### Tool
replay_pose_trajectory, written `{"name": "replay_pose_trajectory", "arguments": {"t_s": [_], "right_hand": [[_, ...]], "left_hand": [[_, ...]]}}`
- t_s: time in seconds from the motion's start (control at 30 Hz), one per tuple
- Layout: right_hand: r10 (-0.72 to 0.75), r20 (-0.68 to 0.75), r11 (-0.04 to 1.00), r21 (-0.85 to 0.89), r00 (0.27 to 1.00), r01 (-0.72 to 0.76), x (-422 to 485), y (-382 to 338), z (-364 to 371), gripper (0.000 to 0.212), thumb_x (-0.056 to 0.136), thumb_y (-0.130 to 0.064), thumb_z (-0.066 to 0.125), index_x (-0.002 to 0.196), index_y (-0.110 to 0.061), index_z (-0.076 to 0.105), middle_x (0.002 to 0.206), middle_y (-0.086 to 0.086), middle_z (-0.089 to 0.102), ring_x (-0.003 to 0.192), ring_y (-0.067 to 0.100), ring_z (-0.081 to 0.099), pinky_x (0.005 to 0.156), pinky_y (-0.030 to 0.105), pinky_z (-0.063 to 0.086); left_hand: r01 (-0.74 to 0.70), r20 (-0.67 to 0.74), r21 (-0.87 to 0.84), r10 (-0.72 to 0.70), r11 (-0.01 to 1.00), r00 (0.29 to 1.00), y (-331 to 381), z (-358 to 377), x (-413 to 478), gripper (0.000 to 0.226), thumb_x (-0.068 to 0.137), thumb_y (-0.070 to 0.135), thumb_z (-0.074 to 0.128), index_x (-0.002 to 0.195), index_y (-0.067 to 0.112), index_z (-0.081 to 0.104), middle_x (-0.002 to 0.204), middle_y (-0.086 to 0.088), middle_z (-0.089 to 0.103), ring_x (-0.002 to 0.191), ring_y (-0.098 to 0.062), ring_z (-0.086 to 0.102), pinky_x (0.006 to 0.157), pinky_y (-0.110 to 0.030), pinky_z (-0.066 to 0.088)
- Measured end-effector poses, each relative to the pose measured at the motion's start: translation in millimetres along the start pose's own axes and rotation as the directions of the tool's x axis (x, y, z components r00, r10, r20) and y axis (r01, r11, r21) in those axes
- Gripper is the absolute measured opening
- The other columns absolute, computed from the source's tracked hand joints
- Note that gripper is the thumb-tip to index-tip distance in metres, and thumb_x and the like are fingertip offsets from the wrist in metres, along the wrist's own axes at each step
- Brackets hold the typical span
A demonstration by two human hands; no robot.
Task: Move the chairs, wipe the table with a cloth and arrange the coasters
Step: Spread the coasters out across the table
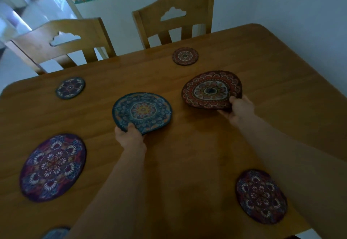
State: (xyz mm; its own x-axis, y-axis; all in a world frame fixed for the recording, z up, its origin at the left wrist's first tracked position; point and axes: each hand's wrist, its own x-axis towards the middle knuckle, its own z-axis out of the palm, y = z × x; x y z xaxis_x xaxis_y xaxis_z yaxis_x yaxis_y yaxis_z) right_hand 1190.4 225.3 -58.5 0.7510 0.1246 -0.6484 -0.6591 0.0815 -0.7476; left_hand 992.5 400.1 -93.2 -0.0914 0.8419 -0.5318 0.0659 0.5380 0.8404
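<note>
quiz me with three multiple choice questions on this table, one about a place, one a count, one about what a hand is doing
1. Where is the small red coaster?
A. near the table's far edge, before a chair
B. on the floor
C. on a chair seat
2. How many coasters are in view?
A. four
B. six
C. eight
3. What is the left hand doing?
A. lying flat on the table
B. gripping the blue coaster
C. holding a cloth

Answers: 1 A, it lies just before the right-hand chair. 2 B, two small and four large. 3 B, its fingers curl round that coaster's near edge.
</note>
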Motion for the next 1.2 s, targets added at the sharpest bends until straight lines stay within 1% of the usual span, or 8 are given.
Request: {"name": "replay_pose_trajectory", "arguments": {"t_s": [0.13, 0.23, 0.4, 0.57, 0.67, 0.83, 1.0, 1.2], "right_hand": [[0.083, -0.053, 0.987, -0.136, 0.995, -0.09, 12, 23, 12, 0.042, 0.099, -0.001, 0.042, 0.14, -0.013, 0.043, 0.137, 0.017, 0.048, 0.116, 0.038, 0.052, 0.06, 0.046, 0.054], [0.075, -0.084, 0.976, -0.199, 0.994, -0.09, 14, 26, 10, 0.043, 0.099, 0.002, 0.041, 0.14, -0.011, 0.044, 0.138, 0.018, 0.048, 0.119, 0.04, 0.052, 0.066, 0.048, 0.055], [0.035, -0.137, 0.966, -0.249, 0.99, -0.069, 14, 24, 4, 0.045, 0.096, 0.006, 0.046, 0.14, -0.005, 0.045, 0.137, 0.021, 0.05, 0.114, 0.041, 0.055, 0.053, 0.042, 0.053], [0.006, -0.163, 0.974, -0.224, 0.987, -0.043, 10, 24, 2, 0.045, 0.096, 0.002, 0.052, 0.139, -0.001, 0.044, 0.141, 0.021, 0.047, 0.121, 0.041, 0.051, 0.069, 0.045, 0.056], [0.018, -0.155, 0.976, -0.212, 0.988, -0.051, 4, 26, -1, 0.048, 0.093, -0.002, 0.06, 0.138, -0.001, 0.045, 0.14, 0.021, 0.046, 0.122, 0.04, 0.05, 0.077, 0.047, 0.057], [0.092, -0.139, 0.963, -0.239, 0.986, -0.124, -9, 29, -2, 0.04, 0.093, 0.003, 0.056, 0.131, -0.004, 0.05, 0.121, 0.019, 0.052, 0.091, 0.031, 0.059, 0.073, 0.04, 0.057], [0.136, -0.125, 0.959, -0.231, 0.983, -0.162, -17, 35, 3, 0.035, 0.093, 0.008, 0.052, 0.127, -0.001, 0.051, 0.118, 0.021, 0.056, 0.092, 0.033, 0.064, 0.073, 0.039, 0.057], [0.145, -0.137, 0.957, -0.232, 0.98, -0.174, -18, 39, 2, 0.034, 0.095, 0.008, 0.048, 0.129, 0.001, 0.049, 0.12, 0.023, 0.056, 0.097, 0.033, 0.067, 0.076, 0.039, 0.056]], "left_hand": [[0.13, 0.025, 0.05, -0.131, 0.99, 0.991, 4, -17, 12, 0.043, 0.1, 0.01, 0.05, 0.142, 0.019, 0.043, 0.134, -0.011, 0.052, 0.117, -0.033, 0.056, 0.084, -0.048, 0.057], [0.119, 0.082, 0.132, -0.131, 0.984, 0.988, 5, -24, 17, 0.043, 0.099, 0.006, 0.052, 0.138, 0.02, 0.044, 0.133, -0.011, 0.051, 0.109, -0.034, 0.057, 0.075, -0.046, 0.059], [0.117, 0.092, 0.139, -0.131, 0.983, 0.987, 6, -33, 20, 0.048, 0.096, 0.001, 0.055, 0.14, 0.016, 0.044, 0.136, -0.013, 0.051, 0.112, -0.037, 0.059, 0.066, -0.041, 0.057], [0.106, 0.044, 0.155, -0.114, 0.982, 0.993, 5, -41, 21, 0.043, 0.095, 0.002, 0.058, 0.138, 0.007, 0.049, 0.131, -0.016, 0.055, 0.092, -0.031, 0.061, 0.056, -0.034, 0.055], [0.13, 0.047, 0.153, -0.138, 0.98, 0.989, 3, -46, 21, 0.041, 0.095, 0.003, 0.058, 0.135, 0.003, 0.05, 0.127, -0.017, 0.057, 0.086, -0.029, 0.062, 0.063, -0.034, 0.057], [0.191, 0.062, 0.155, -0.202, 0.969, 0.977, 2, -53, 15, 0.035, 0.095, 0.002, 0.058, 0.129, -0.001, 0.052, 0.095, -0.013, 0.058, 0.068, -0.024, 0.065, 0.077, -0.038, 0.06], [0.195, 0.06, 0.13, -0.204, 0.972, 0.977, 1, -57, 13, 0.041, 0.092, -0.004, 0.06, 0.132, -0.002, 0.05, 0.113, -0.019, 0.061, 0.075, -0.024, 0.066, 0.076, -0.033, 0.06], [0.195, 0.079, 0.099, -0.204, 0.976, 0.976, 0, -62, 11, 0.049, 0.091, -0.007, 0.061, 0.137, -0.003, 0.047, 0.109, -0.019, 0.063, 0.075, -0.023, 0.068, 0.061, -0.027, 0.057]]}}
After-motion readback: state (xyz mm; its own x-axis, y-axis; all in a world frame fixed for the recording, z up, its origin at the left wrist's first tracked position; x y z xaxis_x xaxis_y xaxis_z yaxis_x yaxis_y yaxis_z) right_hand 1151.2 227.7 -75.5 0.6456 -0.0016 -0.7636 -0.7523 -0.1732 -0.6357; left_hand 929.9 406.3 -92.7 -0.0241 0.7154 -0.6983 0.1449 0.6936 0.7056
